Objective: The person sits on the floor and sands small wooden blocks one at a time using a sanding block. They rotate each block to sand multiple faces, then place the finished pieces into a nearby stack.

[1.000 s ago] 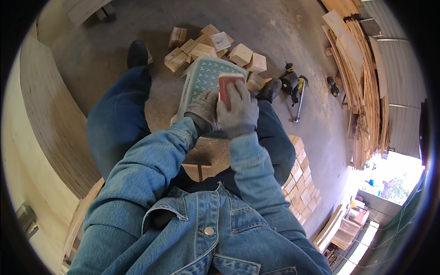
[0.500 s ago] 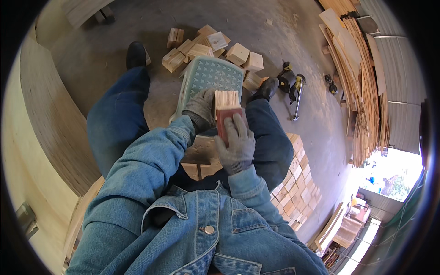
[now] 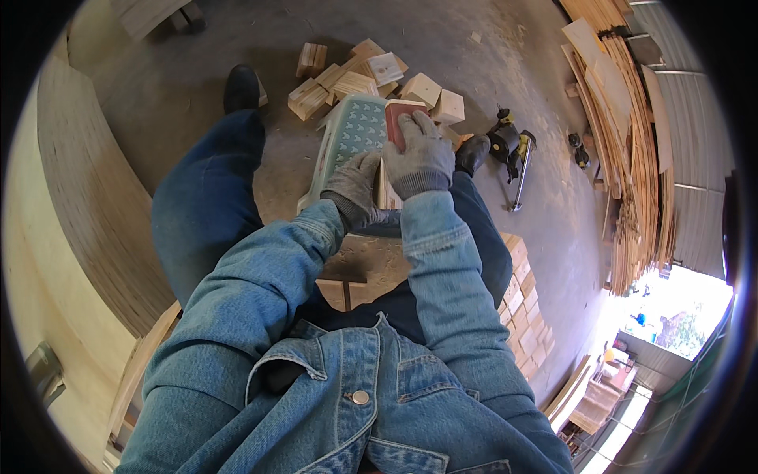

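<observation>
Gloved hands work a wood block over a plastic stool

The right hand [image 3: 420, 154] presses a red sanding pad [image 3: 397, 118] flat against the wood block [image 3: 384, 188], which the left hand [image 3: 353, 183] clamps just below; a loosened hold could let the block twist free toward the knees.

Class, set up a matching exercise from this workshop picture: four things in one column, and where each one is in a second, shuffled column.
Things:
1. red sanding block
2. power tool
3. loose wooden blocks
4. long wood strips

Places:
A. stacked along the right side
B. under the right hand
C. on the floor beyond the stool
D. on the floor by the right shoe

Pairs: 1-B, 2-D, 3-C, 4-A
</observation>
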`<state>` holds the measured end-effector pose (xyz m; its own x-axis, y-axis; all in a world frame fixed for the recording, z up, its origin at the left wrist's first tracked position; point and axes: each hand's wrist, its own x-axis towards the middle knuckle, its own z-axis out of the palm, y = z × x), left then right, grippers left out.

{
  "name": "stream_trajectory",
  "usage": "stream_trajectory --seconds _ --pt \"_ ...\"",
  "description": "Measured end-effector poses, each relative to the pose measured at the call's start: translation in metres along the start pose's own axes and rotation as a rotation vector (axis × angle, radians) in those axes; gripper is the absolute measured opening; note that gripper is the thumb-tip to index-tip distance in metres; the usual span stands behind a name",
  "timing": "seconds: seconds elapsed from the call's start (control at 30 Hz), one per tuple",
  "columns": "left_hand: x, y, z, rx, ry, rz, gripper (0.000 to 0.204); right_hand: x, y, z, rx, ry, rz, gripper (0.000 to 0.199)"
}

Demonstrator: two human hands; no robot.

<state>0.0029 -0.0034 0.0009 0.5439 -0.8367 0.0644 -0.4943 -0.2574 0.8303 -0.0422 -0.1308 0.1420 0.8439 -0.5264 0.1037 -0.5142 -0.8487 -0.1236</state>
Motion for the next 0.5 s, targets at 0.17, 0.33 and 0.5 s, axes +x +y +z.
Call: stream_trajectory --seconds 0.17,0.33,0.5 --pt "0.0 -0.001 0.006 0.053 0.041 0.027 0.102 -0.022 -0.007 -0.008 0.008 -0.026 0.038 0.058" --pt "0.0 0.014 -0.008 0.06 0.067 0.049 0.092 -0.124 0.005 -0.017 0.057 0.027 -0.015 0.059" --pt "0.0 0.013 -0.004 0.079 0.047 0.022 0.097 -0.182 0.008 -0.03 0.089 -0.002 -0.002 0.061"
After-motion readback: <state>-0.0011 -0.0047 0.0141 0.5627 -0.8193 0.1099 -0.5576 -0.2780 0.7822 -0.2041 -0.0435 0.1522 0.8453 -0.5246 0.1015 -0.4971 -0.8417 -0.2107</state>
